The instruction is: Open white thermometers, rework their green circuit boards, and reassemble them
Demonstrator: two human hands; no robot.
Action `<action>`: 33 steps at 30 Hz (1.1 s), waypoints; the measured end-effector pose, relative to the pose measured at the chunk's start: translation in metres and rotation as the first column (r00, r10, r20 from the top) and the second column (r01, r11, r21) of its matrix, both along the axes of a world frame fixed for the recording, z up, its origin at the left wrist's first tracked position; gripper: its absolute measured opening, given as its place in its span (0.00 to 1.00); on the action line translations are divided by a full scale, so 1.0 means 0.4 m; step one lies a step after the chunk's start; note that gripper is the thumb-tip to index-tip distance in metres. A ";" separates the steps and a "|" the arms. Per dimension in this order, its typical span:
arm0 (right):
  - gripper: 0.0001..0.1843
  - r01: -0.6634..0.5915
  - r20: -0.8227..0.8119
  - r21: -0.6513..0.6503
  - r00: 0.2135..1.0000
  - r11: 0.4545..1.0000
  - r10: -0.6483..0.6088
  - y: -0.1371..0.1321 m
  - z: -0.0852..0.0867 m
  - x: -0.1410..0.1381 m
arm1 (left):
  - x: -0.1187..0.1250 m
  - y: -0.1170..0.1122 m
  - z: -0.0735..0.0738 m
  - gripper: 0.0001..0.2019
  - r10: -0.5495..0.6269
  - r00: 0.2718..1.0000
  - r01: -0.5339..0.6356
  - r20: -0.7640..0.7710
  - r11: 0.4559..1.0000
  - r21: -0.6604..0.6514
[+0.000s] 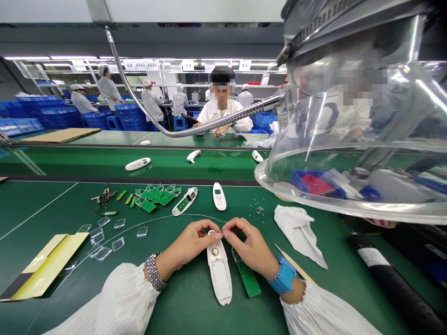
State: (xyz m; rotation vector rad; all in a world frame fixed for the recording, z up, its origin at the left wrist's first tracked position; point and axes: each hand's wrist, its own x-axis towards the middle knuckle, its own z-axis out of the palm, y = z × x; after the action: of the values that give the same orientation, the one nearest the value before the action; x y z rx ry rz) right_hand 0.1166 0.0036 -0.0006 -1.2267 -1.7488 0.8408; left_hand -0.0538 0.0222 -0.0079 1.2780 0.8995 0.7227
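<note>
My left hand (195, 242) and my right hand (246, 242) meet at the top end of a white plastic housing (220, 274), which lies on the green table. Thin red and dark wires (220, 231) run between my pinched fingertips; both hands are closed on them. A small coiled ring (215, 251) sits inside the upper part of the housing. Partly under my right hand lies a green circuit board (249, 279). Ahead of my hands are a white housing with a board in it (185, 201) and a white cover with a window cut-out (219, 196).
Green boards (157, 195), small wired parts (104, 197) and clear plastic pieces (99, 237) lie left. A white cloth (298, 230), small screws (259, 209) and a pointed stick (293, 263) lie right. A clear hood (349, 195) overhangs the right; beyond the conveyor (87, 163) sits a co-worker (223, 111).
</note>
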 end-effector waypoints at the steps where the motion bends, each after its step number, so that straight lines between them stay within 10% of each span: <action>1: 0.07 -0.007 -0.009 -0.003 1.000 1.000 0.007 -0.001 0.001 0.001 | 0.000 0.000 0.001 0.16 0.015 1.000 -0.015 0.001 1.000 -0.002; 12: 0.11 0.006 -0.073 -0.075 0.997 0.997 -0.012 0.011 0.000 0.021 | -0.009 0.004 0.022 0.17 -0.014 0.998 0.010 -0.063 0.998 -0.063; 22: 0.27 0.120 0.522 -0.040 0.849 0.992 -0.081 -0.154 0.004 0.087 | 0.000 -0.014 0.034 0.14 -0.085 0.959 0.102 -0.271 0.994 0.048; 33: 0.22 -0.011 0.525 0.209 0.845 0.978 -0.102 -0.177 0.025 0.162 | 0.021 -0.023 0.043 0.12 -0.111 0.942 0.124 -0.316 0.992 0.021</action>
State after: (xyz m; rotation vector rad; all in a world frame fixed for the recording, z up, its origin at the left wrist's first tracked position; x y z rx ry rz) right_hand 0.1812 -0.0670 0.0094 -1.4446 -2.1699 0.2786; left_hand -0.0454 0.0129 0.0094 1.4961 1.0586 0.4506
